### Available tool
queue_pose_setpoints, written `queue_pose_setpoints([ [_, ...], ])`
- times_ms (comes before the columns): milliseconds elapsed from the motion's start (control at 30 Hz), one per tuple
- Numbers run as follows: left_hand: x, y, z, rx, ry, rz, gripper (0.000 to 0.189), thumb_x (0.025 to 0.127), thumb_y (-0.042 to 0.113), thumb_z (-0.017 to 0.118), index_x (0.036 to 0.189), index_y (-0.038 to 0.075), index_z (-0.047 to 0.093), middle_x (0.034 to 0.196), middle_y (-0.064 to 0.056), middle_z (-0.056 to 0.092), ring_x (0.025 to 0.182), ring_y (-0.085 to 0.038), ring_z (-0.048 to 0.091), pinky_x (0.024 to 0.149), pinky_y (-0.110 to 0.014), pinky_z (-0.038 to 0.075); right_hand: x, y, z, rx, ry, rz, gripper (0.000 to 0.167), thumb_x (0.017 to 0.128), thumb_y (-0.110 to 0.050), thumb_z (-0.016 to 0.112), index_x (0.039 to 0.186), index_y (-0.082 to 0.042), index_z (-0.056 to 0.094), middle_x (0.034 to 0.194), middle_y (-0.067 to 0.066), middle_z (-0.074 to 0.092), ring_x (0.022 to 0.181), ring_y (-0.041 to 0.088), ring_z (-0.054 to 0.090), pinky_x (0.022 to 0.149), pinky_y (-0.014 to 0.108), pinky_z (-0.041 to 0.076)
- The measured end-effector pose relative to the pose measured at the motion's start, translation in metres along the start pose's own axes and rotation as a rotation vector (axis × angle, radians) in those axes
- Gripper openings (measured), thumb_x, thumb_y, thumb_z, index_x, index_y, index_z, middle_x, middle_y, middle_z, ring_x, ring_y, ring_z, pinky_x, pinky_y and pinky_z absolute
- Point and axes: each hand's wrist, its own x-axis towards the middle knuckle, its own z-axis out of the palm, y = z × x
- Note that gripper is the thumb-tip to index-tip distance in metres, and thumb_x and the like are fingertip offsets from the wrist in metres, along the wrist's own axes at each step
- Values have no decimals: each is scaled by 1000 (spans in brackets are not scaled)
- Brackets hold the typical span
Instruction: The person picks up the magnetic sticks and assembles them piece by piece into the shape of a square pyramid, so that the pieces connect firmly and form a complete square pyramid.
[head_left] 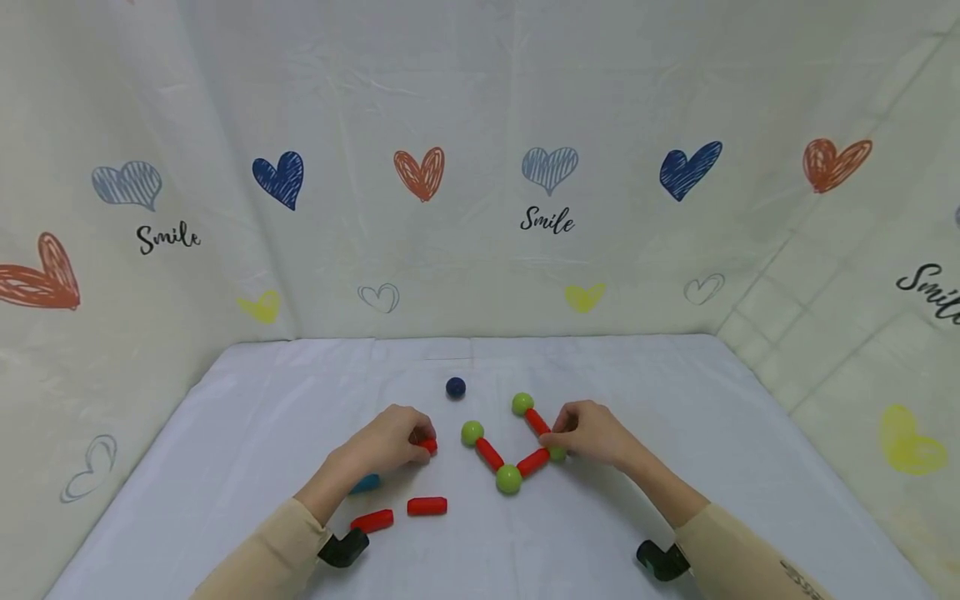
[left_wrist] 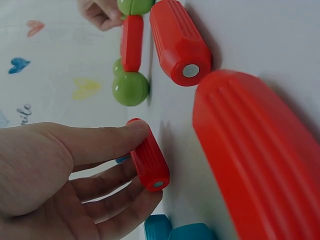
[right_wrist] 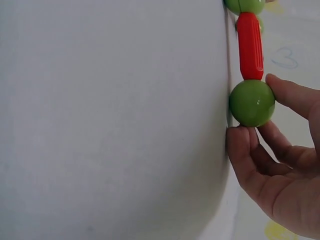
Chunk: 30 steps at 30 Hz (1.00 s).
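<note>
My left hand pinches a red magnetic rod between thumb and fingers, close to the tabletop. In the left wrist view, a metal disc shows in the rod's lower end. Right of it, an open zigzag chain of green balls and three red rods lies on the table. My right hand holds the green ball at the chain's right corner, thumb on one side and fingers on the other. From that ball, one rod runs toward the front ball and another toward the back one.
Two loose red rods lie in front of my left hand. A blue piece is partly hidden by the left forearm. A dark blue ball sits farther back. Behind the white table hangs a heart-printed cloth.
</note>
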Motion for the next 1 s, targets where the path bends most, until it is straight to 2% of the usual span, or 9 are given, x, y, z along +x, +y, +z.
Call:
queue_pose_setpoints([
  [100, 0, 1, -1, -7, 7, 3, 19, 87, 5, 81, 105, 8, 75, 90, 3, 63, 83, -19, 57, 75, -35, 56, 0, -2, 0, -10, 1, -11, 26, 89, -31, 81, 87, -10, 66, 75, 2, 61, 70, 18, 56, 63, 32, 47],
  [200, 1, 2, -1, -16, 15, -1, 19, 88, 7, 81, 107, 9, 75, 89, 4, 64, 83, -18, 58, 75, -34, 56, 3, -4, 1, -7, 21, -25, 27, 91, -33, 79, 94, -8, 68, 80, 3, 63, 74, 19, 57, 64, 33, 48],
  [300, 3, 4, 0, -25, 33, -2, 20, 90, 9, 80, 109, 9, 75, 89, 4, 64, 83, -17, 59, 74, -32, 56, 7, -6, 3, 10, 43, -32, 27, 93, -27, 76, 106, -4, 68, 90, 4, 65, 82, 19, 60, 68, 33, 52],
  [400, 5, 5, 1, -41, 49, 5, 19, 91, 9, 78, 109, 9, 75, 89, 5, 65, 82, -17, 59, 73, -30, 55, 11, -5, 5, 27, 32, -38, 30, 93, -19, 74, 117, -1, 67, 94, 5, 66, 85, 20, 61, 72, 33, 54],
  [667, 12, 7, 3, -46, 88, 44, 15, 92, 6, 76, 107, 9, 76, 88, 5, 65, 81, -16, 59, 72, -30, 54, 10, -6, 10, 35, -6, -32, 40, 90, -16, 77, 124, 1, 64, 88, 5, 63, 77, 19, 59, 68, 33, 53],
  [867, 18, 11, 1, -38, 102, 31, 19, 93, 6, 76, 111, 8, 75, 89, 5, 66, 82, -16, 59, 74, -30, 54, 7, -9, 13, 49, -23, 2, 50, 89, -18, 79, 131, 2, 59, 86, 4, 63, 74, 19, 60, 67, 31, 54],
  [1000, 21, 15, -1, -24, 113, 46, 19, 92, 7, 76, 112, 8, 75, 89, 5, 66, 82, -16, 59, 73, -29, 54, 6, -9, 15, 78, -35, 1, 57, 90, -17, 79, 138, 0, 54, 86, 4, 63, 71, 19, 61, 67, 32, 55],
])
